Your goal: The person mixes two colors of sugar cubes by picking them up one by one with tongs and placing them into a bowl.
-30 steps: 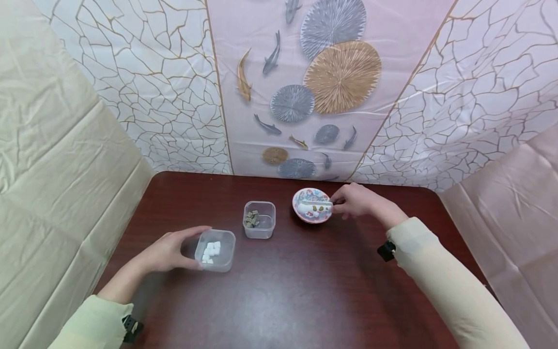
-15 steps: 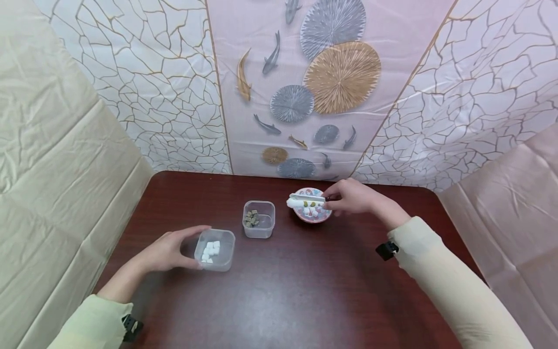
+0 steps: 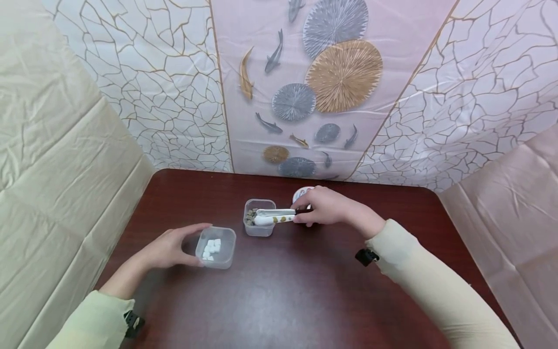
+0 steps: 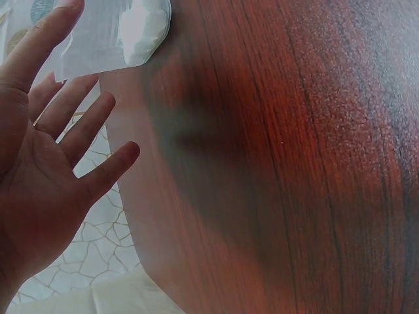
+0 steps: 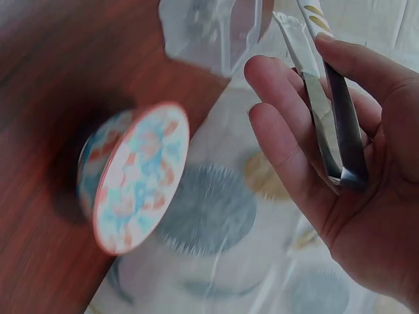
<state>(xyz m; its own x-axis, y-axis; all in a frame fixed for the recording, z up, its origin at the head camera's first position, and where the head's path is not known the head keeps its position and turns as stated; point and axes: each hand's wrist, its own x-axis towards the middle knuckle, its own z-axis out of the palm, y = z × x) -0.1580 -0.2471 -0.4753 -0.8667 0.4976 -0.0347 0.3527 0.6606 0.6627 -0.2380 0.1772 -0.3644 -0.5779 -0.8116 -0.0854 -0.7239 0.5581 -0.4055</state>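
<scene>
Between its thumb and fingers, the left hand [image 3: 167,248] grips the side of a clear container [image 3: 227,247] holding several white cubes [image 3: 212,246]; in the left wrist view, container [image 4: 98,49] and hand [image 4: 59,154] show at upper left. My right hand [image 3: 333,206] holds metal tongs with white tips [image 3: 275,216], which reach over a second clear container [image 3: 259,231] with grey-brown cubes [image 3: 249,216]. Whether the tips pinch a cube cannot be told. The patterned dish [image 3: 301,193] is partly hidden by that hand. In the right wrist view, tongs [image 5: 344,124] lie across the hand [image 5: 366,157], beside the dish [image 5: 141,183].
Both containers and the dish stand on a dark red-brown table [image 3: 261,300]. Behind it hangs a cloth [image 3: 340,140] with fish and round leaf prints; pale cloths [image 3: 56,160] stand at both sides.
The right hand has moved left with the tongs, from over the dish to the container of grey-brown cubes. The left hand keeps its grip in nearly the same place.
</scene>
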